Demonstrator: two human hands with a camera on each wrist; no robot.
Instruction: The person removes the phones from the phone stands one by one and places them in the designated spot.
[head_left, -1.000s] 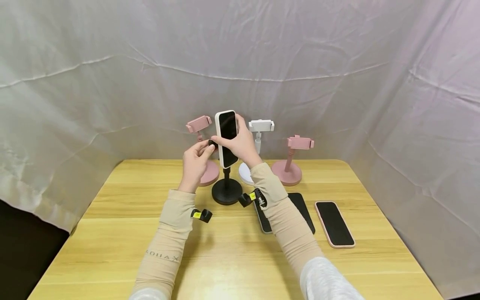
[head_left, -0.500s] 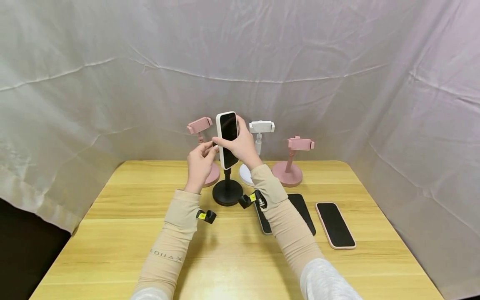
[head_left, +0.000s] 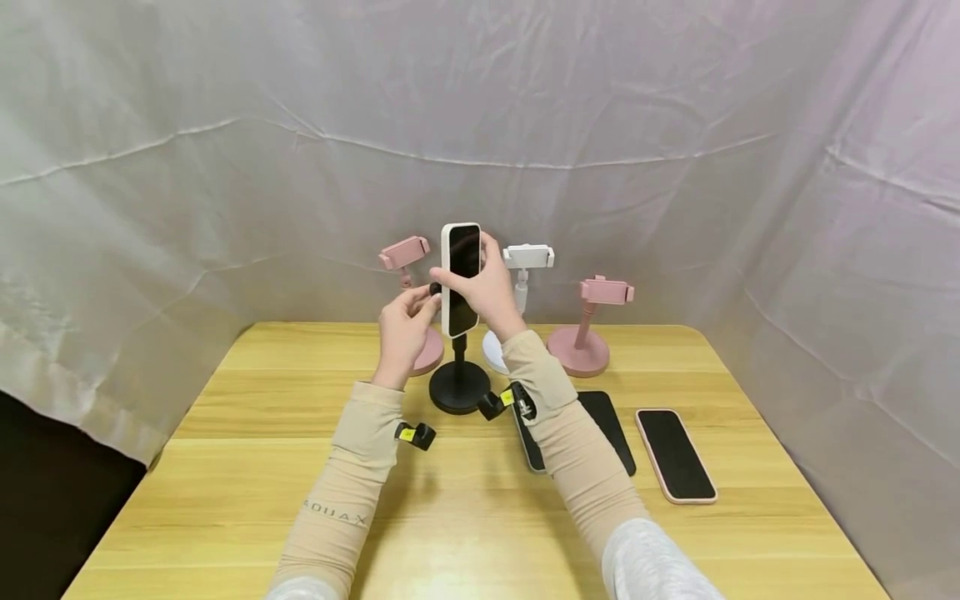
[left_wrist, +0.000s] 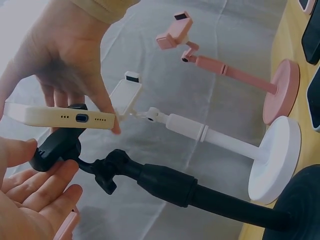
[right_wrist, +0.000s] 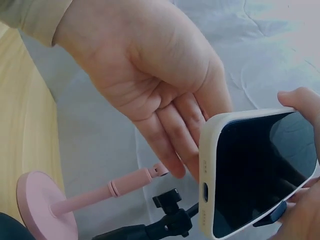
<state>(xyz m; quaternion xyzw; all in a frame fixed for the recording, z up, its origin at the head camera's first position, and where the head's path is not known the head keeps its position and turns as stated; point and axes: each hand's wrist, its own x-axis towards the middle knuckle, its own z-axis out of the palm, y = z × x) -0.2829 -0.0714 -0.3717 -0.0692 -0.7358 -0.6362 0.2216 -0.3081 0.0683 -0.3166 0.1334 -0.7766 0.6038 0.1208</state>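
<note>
My right hand (head_left: 491, 287) grips a phone in a white case (head_left: 463, 308), held upright with its dark screen toward me. Behind the phone is the clamp (left_wrist: 55, 147) of a black phone stand (head_left: 460, 387). My left hand (head_left: 403, 332) pinches the left end of that clamp between thumb and fingers, beside the phone's left edge. In the right wrist view, the clamp's other end (right_wrist: 270, 215) shows at the phone's lower edge, near my right fingers. Whether the clamp bears on the phone on both sides, I cannot tell.
Behind stand a left pink phone stand (head_left: 405, 252), a white one (head_left: 528, 257) and a right pink one (head_left: 606, 291). A pink-cased phone (head_left: 677, 457) lies at the right of the wooden table (head_left: 240, 500). Other dark phones (head_left: 607, 425) lie partly under my right forearm.
My left hand has moved slightly right, closer to the phone, still pinching the clamp end. The right hand keeps its grip on the phone. The whole head view has shifted a little.
</note>
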